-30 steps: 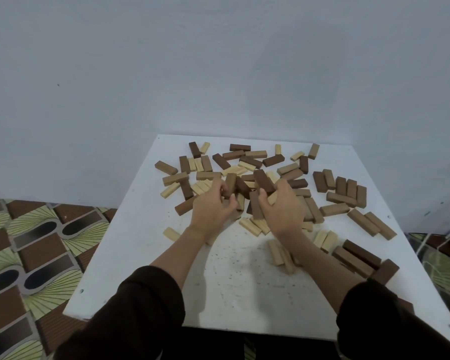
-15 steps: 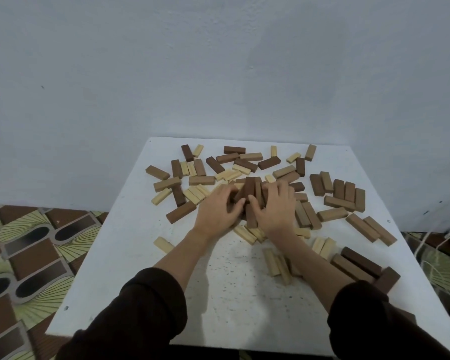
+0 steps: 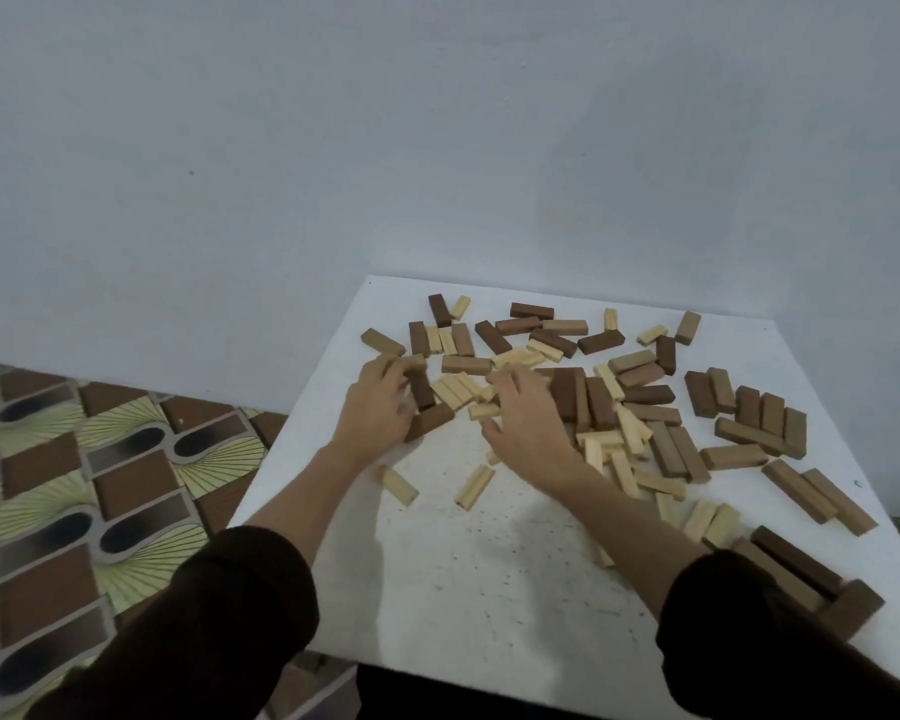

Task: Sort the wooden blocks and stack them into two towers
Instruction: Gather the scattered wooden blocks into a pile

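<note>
Left hand [image 3: 378, 407] fingers curled round a dark block [image 3: 421, 389] — right hand [image 3: 523, 415] spread flat, touching pale blocks [image 3: 481, 410] on white table [image 3: 489, 589].

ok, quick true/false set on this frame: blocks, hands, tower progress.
1. No tower stands yet; pale blocks and brown blocks lie flat on the white table. True.
2. The right hand has its fingers spread over pale blocks. True.
3. One hand hangs off the table's edge. False: the left hand is also down among the blocks, at brown ones on the left of the heap.
4. The two shades are already sorted apart. False: they lie mixed across the table.
5. The floor is plain grey. False: patterned floor tiles show to the left of the table.
</note>
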`<state>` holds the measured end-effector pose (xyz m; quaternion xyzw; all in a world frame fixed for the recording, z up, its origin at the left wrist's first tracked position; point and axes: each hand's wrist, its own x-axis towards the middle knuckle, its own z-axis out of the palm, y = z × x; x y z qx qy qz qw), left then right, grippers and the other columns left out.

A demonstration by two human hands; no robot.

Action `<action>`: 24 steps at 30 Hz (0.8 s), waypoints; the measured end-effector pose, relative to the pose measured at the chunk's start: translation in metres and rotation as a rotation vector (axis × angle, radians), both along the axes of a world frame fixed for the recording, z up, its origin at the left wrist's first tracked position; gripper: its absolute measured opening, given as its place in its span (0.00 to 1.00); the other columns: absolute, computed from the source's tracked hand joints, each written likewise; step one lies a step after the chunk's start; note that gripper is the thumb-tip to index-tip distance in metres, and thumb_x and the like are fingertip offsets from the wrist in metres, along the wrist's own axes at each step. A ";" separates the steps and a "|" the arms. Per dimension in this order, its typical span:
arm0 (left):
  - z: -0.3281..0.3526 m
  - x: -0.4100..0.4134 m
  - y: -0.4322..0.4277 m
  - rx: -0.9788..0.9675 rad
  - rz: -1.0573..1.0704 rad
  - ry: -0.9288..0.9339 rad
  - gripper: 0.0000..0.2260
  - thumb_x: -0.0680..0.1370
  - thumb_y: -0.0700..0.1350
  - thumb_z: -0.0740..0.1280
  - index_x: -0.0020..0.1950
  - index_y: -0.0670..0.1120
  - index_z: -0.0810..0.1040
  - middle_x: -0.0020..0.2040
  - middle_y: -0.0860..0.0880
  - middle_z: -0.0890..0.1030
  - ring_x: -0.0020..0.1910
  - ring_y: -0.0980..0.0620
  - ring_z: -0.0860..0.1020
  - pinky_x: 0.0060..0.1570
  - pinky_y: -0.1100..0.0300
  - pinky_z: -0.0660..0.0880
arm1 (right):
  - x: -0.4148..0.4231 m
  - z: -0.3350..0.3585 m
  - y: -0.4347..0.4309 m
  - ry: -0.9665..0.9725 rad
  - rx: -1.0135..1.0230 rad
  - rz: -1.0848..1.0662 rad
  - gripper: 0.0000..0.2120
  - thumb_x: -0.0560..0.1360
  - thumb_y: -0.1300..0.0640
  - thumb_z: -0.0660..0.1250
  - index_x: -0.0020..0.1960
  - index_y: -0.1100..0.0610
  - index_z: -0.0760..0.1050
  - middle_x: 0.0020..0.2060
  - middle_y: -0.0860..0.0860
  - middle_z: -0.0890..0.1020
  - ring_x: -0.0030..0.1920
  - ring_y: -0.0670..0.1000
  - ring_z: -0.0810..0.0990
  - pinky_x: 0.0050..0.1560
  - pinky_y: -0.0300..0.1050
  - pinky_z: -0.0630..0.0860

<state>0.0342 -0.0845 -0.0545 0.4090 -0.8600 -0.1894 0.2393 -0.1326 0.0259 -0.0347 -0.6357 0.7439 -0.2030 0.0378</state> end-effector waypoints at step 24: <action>0.004 0.010 -0.095 0.076 -0.127 -0.523 0.29 0.71 0.55 0.70 0.69 0.50 0.67 0.64 0.49 0.66 0.64 0.46 0.61 0.62 0.53 0.66 | 0.015 0.003 -0.079 0.072 0.277 -0.021 0.26 0.75 0.44 0.65 0.64 0.59 0.66 0.59 0.57 0.73 0.61 0.57 0.71 0.60 0.50 0.69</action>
